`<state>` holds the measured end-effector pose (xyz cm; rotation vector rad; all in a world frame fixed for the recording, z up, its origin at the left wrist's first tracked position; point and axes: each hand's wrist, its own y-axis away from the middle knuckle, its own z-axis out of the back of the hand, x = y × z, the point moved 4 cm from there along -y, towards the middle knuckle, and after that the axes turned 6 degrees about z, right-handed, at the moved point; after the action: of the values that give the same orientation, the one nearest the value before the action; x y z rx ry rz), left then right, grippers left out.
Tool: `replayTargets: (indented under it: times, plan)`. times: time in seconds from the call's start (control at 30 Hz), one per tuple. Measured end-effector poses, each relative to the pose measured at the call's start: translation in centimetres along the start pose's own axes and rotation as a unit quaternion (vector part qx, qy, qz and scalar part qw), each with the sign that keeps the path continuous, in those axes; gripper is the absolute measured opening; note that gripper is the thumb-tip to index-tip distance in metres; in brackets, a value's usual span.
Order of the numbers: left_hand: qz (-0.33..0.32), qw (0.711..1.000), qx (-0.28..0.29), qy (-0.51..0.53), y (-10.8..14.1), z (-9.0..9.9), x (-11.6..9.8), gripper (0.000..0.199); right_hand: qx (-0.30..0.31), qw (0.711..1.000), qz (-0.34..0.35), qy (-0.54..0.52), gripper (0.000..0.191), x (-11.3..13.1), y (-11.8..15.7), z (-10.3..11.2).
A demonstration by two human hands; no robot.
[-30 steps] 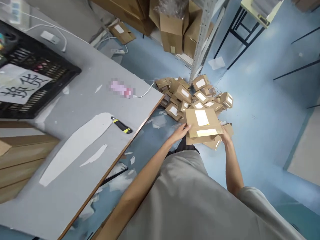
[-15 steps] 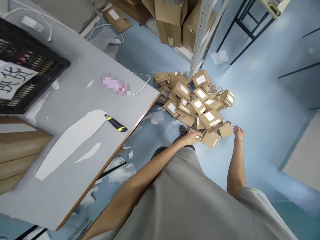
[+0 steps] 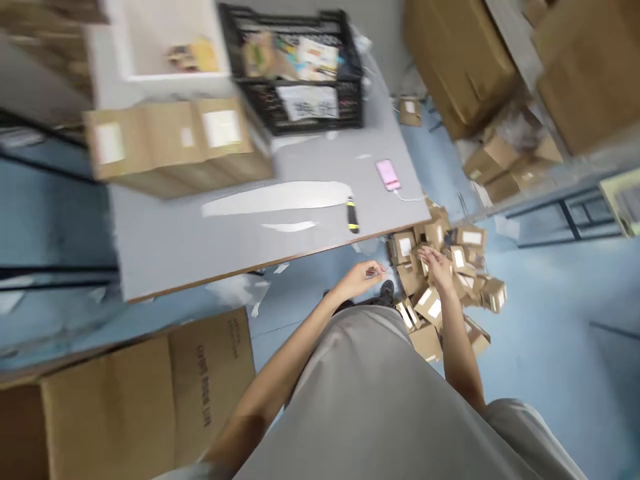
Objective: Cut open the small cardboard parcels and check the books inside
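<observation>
My left hand (image 3: 361, 279) is in front of my body, below the table's front edge, with thumb and fingers pinched together. Something small and pale shows at its fingertips, too blurred to name. To its right, my right hand (image 3: 436, 267) is raised over the pile of small cardboard boxes (image 3: 430, 303) on the floor; its fingers are slightly spread and nothing shows in them. On the grey table (image 3: 240, 250) lie a black and yellow cutter (image 3: 353, 215), a long white paper strip (image 3: 280, 197), a smaller strip (image 3: 290, 227) and a pink phone (image 3: 388, 175) with a white cable.
Tall cardboard boxes (image 3: 170, 143) and a black crate (image 3: 310, 107) stand on the table, beside a white tray (image 3: 175, 77). A large carton (image 3: 150, 393) is at the lower left. Shelving with boxes (image 3: 463, 60) rises at the upper right. Paper scraps (image 3: 240, 290) litter the floor.
The view has turned left, bringing more of the table and the large carton into sight. My right hand has moved inward, closer to my left hand and over the box pile.
</observation>
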<state>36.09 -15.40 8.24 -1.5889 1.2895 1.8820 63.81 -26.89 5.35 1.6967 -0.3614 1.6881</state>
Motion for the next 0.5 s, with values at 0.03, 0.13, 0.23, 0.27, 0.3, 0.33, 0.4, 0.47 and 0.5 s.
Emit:
replayTargets:
  times: [0.03,0.13,0.23,0.27,0.3,0.33,0.4,0.47,0.5]
  plan:
    - [-0.009,0.999,-0.040,0.019,2.3,2.9,-0.1,0.054,0.044,0.999,0.013,0.008,0.056,1.4,0.0,-4.0]
    - [-0.015,0.983,-0.169,0.071,10.2,11.3,0.8,0.054,0.163,0.985,0.043,0.030,0.055,4.9,1.0,-15.6]
    - [-0.003,0.949,-0.297,0.108,18.6,18.2,3.0,0.049,0.251,0.966,0.051,0.041,0.057,7.0,3.2,-26.2]
    - [-0.001,0.934,-0.335,0.120,21.2,20.0,3.8,0.047,0.275,0.959,0.052,0.045,0.058,7.6,4.1,-29.3]
    - [-0.001,0.920,-0.369,0.133,23.5,21.5,4.6,0.045,0.298,0.952,0.053,0.050,0.060,8.0,5.0,-32.2]
    - [-0.002,0.906,-0.398,0.147,25.4,22.8,5.4,0.043,0.324,0.943,0.052,0.057,0.061,8.4,6.0,-34.8]
    - [-0.008,0.882,-0.437,0.177,28.2,25.0,6.7,0.041,0.373,0.923,0.046,0.075,0.064,9.0,7.8,-39.3]
    - [-0.014,0.867,-0.455,0.204,29.5,26.7,7.7,0.039,0.413,0.905,0.038,0.094,0.066,9.6,9.1,-42.8]
    - [-0.017,0.862,-0.458,0.215,29.7,27.6,8.0,0.038,0.426,0.898,0.036,0.102,0.066,9.9,9.5,-44.2]
